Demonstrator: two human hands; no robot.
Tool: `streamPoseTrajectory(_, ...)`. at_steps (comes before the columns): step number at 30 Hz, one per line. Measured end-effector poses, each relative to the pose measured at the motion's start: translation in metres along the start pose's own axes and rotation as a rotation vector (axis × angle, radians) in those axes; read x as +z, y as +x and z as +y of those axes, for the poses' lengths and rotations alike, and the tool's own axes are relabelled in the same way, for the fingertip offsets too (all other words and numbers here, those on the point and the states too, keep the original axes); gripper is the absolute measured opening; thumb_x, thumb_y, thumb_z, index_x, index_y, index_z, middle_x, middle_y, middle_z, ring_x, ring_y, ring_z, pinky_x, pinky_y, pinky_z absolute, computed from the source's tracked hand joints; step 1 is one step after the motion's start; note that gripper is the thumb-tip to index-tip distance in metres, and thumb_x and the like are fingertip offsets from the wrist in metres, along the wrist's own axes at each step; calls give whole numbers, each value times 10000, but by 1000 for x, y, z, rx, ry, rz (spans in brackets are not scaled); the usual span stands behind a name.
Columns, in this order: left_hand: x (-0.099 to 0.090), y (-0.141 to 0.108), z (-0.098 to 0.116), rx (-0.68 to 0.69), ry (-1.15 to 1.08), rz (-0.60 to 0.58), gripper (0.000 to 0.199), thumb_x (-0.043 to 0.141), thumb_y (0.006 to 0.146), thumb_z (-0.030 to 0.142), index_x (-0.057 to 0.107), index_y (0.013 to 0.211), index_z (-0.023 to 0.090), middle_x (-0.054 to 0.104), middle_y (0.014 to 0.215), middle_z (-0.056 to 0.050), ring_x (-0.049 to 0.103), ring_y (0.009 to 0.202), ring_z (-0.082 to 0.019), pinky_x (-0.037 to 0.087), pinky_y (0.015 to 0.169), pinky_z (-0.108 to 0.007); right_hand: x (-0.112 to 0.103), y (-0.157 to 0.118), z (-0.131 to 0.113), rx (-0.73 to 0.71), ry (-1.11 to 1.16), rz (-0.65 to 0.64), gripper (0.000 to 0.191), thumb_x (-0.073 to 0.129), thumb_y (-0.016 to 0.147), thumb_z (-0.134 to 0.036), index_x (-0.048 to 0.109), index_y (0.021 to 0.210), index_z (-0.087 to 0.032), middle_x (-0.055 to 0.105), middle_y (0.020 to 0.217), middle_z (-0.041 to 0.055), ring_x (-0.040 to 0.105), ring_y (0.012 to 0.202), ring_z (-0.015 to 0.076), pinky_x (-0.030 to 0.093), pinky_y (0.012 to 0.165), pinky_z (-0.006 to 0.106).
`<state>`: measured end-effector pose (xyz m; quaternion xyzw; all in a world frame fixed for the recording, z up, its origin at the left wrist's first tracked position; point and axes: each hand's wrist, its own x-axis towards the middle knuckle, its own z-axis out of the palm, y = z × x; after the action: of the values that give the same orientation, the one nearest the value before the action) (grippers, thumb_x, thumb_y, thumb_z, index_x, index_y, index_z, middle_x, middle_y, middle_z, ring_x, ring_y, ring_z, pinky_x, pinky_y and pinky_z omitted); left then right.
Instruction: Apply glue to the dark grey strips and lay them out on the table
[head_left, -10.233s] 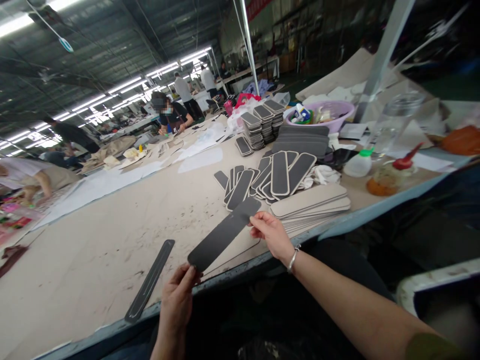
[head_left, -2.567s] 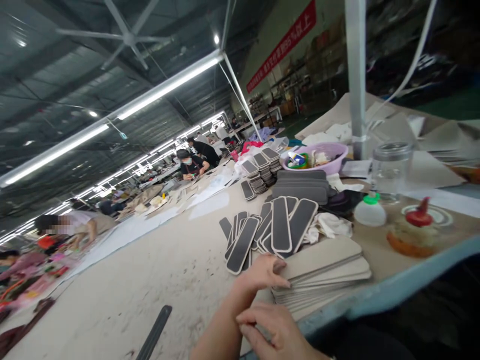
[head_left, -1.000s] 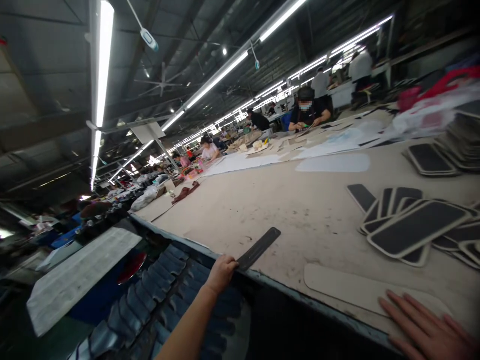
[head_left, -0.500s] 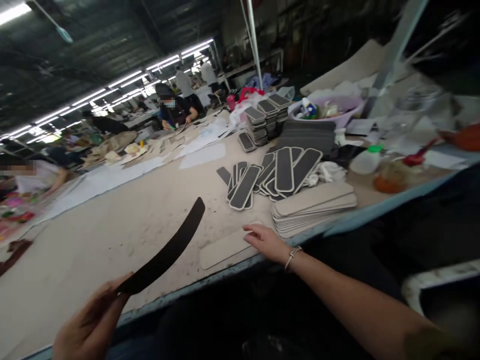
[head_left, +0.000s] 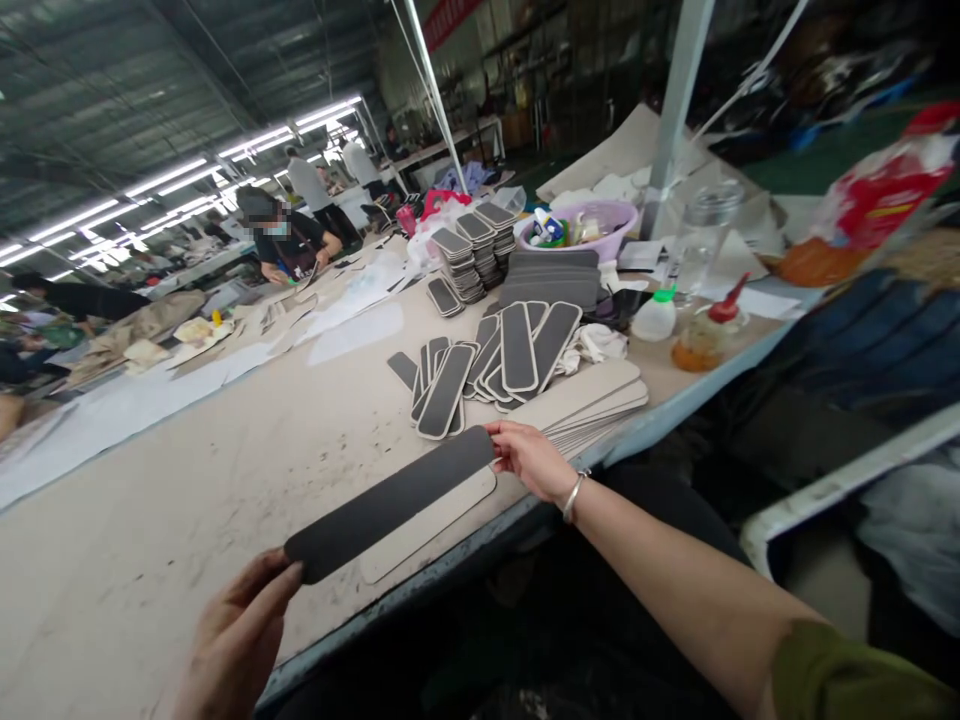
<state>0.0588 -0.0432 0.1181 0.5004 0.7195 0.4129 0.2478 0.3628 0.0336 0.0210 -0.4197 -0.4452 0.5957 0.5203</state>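
A long dark grey strip with rounded ends (head_left: 394, 503) stretches between my two hands. My left hand (head_left: 244, 625) pinches its near-left end between thumb and fingers. My right hand (head_left: 531, 460) grips the far-right end by the fingertips. Just under and in front of the strip, a beige strip of similar shape (head_left: 431, 527) lies on the table, partly covered by the dark one. A stack of beige strips (head_left: 600, 395) sits right beyond my right hand. Behind it lie loose dark panels with pale borders (head_left: 517, 345), overlapping one another.
Stacked small dark panels (head_left: 469, 250) stand farther back, beside larger dark sheets (head_left: 551, 278). A purple basin (head_left: 611, 228), a green-capped bottle (head_left: 654, 318) and a red-tipped bottle (head_left: 705, 340) are at the right. A metal post (head_left: 679, 100) rises there. A co-worker (head_left: 296, 235) sits across the table.
The dark strip has swung from hanging curved in my left hand to lying flatter above the beige strip. My right hand has taken hold of its far end. The view has turned right.
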Motion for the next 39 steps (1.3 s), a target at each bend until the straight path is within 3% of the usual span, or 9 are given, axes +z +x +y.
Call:
streamPoseTrajectory(4, 15, 9, -10, -154, -357, -68, 315, 785, 504, 336, 639, 749, 204, 655, 730, 18, 603, 735, -156, 503, 682, -234, -5, 0, -3, -63, -192, 47, 322, 450, 817, -442, 607, 777, -164, 551, 674, 5, 533, 616, 133, 459, 575, 242)
streamPoseTrajectory(8, 24, 28, -43, -207, -485, -112, 330, 811, 479, 292, 641, 739, 182, 650, 738, 20, 589, 752, -136, 477, 689, -204, -6, 1, -1, -143, -466, 103, 298, 540, 807, -390, 561, 593, -183, 523, 623, -8, 524, 682, 147, 423, 719, 260)
streamPoseTrajectory(11, 28, 36, -69, -271, -388, -186, 341, 814, 483, 326, 640, 720, 154, 630, 709, 10, 575, 687, -132, 468, 648, -216, -5, 3, 7, -151, -623, 73, 258, 524, 833, -319, 616, 624, -198, 607, 694, 2, 563, 744, 161, 411, 776, 263)
streamPoseTrajectory(14, 30, 37, -87, -318, -233, -259, 387, 781, 516, 440, 638, 706, 135, 606, 677, -3, 553, 646, -140, 459, 627, -242, -3, 4, 18, -131, -749, 14, 155, 543, 821, -250, 691, 860, -225, 677, 849, -2, 602, 812, 162, 419, 791, 248)
streamPoseTrajectory(17, 32, 37, -96, -279, -27, -288, 422, 716, 565, 537, 625, 672, 139, 554, 582, 6, 516, 608, -141, 428, 606, -247, 0, 4, 25, -105, -874, -7, 306, 564, 808, -213, 630, 1107, -224, 687, 863, -6, 616, 793, 158, 426, 765, 244)
streamPoseTrajectory(19, 34, 38, -97, -239, 130, -287, 435, 657, 607, 583, 611, 648, 153, 514, 520, 17, 483, 562, -137, 386, 562, -242, 2, 4, 27, -89, -952, -3, 356, 580, 805, -216, 588, 1161, -213, 685, 821, -10, 618, 774, 162, 421, 750, 249)
streamPoseTrajectory(27, 41, 39, -96, -220, 569, -299, 423, 513, 682, 603, 633, 656, 198, 545, 493, 8, 538, 562, -182, 354, 543, -256, 8, 11, 30, -16, -1166, 4, 51, 626, 780, -265, 605, 804, -225, 667, 715, -33, 615, 712, 150, 388, 667, 237)
streamPoseTrajectory(32, 44, 41, -102, -225, 607, -357, 417, 488, 707, 587, 642, 690, 200, 600, 572, -7, 576, 642, -198, 362, 582, -261, 8, 14, 31, -3, -1258, -23, 70, 597, 803, -288, 608, 767, -229, 657, 702, -30, 602, 693, 145, 365, 650, 237)
streamPoseTrajectory(39, 46, 38, -101, -224, 603, -357, 391, 503, 711, 560, 592, 619, 190, 504, 505, 18, 495, 546, -147, 316, 535, -246, 10, 15, 28, -1, -1301, -47, 113, 564, 819, -298, 602, 742, -223, 640, 671, -10, 589, 671, 178, 325, 622, 269)
